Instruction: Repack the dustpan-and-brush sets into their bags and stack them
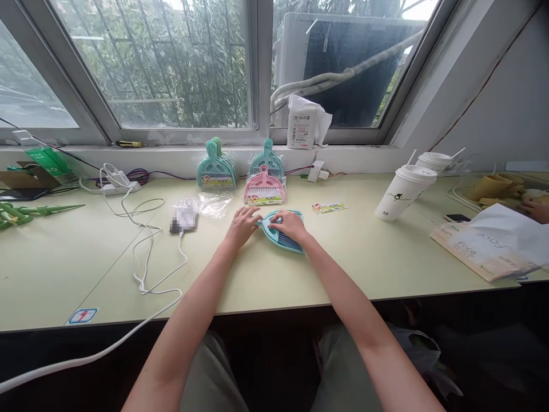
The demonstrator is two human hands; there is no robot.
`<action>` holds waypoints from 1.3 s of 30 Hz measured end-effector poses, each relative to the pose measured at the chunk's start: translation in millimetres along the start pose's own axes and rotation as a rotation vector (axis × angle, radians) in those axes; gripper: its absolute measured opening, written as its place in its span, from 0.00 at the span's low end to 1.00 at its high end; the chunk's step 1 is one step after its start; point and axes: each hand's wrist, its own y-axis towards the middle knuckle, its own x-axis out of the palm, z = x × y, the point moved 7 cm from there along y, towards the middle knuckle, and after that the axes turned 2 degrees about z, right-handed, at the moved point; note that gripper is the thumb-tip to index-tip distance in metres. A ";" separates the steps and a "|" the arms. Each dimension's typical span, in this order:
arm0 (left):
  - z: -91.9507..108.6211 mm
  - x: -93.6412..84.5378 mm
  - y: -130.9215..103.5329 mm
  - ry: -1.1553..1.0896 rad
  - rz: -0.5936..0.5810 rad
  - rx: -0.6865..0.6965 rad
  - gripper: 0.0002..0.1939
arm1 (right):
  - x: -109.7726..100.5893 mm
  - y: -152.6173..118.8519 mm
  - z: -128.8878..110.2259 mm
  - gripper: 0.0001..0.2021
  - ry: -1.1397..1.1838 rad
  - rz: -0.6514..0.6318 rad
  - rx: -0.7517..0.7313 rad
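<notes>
A light-blue mini dustpan (295, 249) lies flat on the table with its handle to the left, and a small brush (286, 240) with dark bristles sits in it. My left hand (243, 227) is closed around the handle end. From above, my right hand (291, 226) has its fingers pinched on the brush's upper part, partly hiding it. Just behind stands a packaged pink dustpan set (265, 187), in front of a packaged teal set (268, 157). A stack of wrapped teal and green sets (215, 166) is to its left. A printed label card (329, 207) lies to the right.
Clear plastic wrappers (214, 204) lie behind my left hand. A charger (183, 217) with a white cable (148, 257) is on the left. White cups (401, 194) and a paper bag (489, 243) stand at the right, near another person's hand (536, 210). Tissues (302, 126) rest on the windowsill.
</notes>
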 end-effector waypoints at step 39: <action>-31.3 17.4 -9.4 -1.508 0.088 -0.715 0.22 | -31.2 -3.1 136.4 0.22 -0.222 0.225 0.561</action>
